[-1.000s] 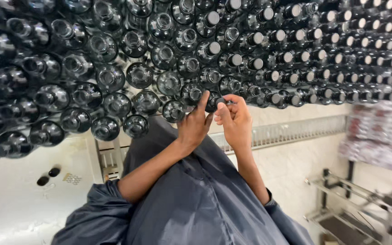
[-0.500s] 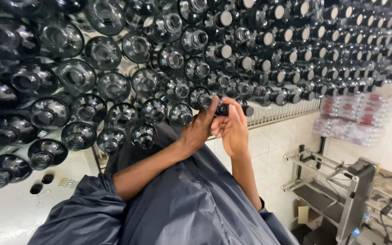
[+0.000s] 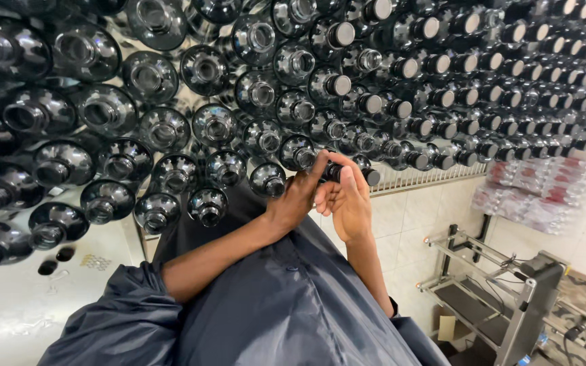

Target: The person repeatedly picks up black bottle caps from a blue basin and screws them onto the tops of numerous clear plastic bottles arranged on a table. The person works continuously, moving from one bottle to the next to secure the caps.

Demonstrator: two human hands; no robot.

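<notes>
Head view looks down over a dark blue work coat (image 3: 286, 312), sleeves pushed up on both forearms. Just past it the two hands meet at the near edge of a packed field of dark glass bottles (image 3: 171, 122). Left hand (image 3: 298, 195) curls around from the left, thumb and forefinger pinched narrow on the neck of a small dark bottle (image 3: 334, 172). Right hand (image 3: 348, 201) cups that same bottle from the right, fingers folded close about it, so the bottle sits between both hands, at the near rim of the rows, touching its neighbours. On the left the bottles stand open-mouthed on a shiny metal table (image 3: 15, 305); further off and to the right they wear flat caps (image 3: 401, 108), row after row running away to the far right. Beyond the table's right edge lies a pale tiled floor (image 3: 415, 224), with a grey metal trolley (image 3: 503, 298) standing on it and shrink-wrapped packs (image 3: 537, 190) stacked further back
</notes>
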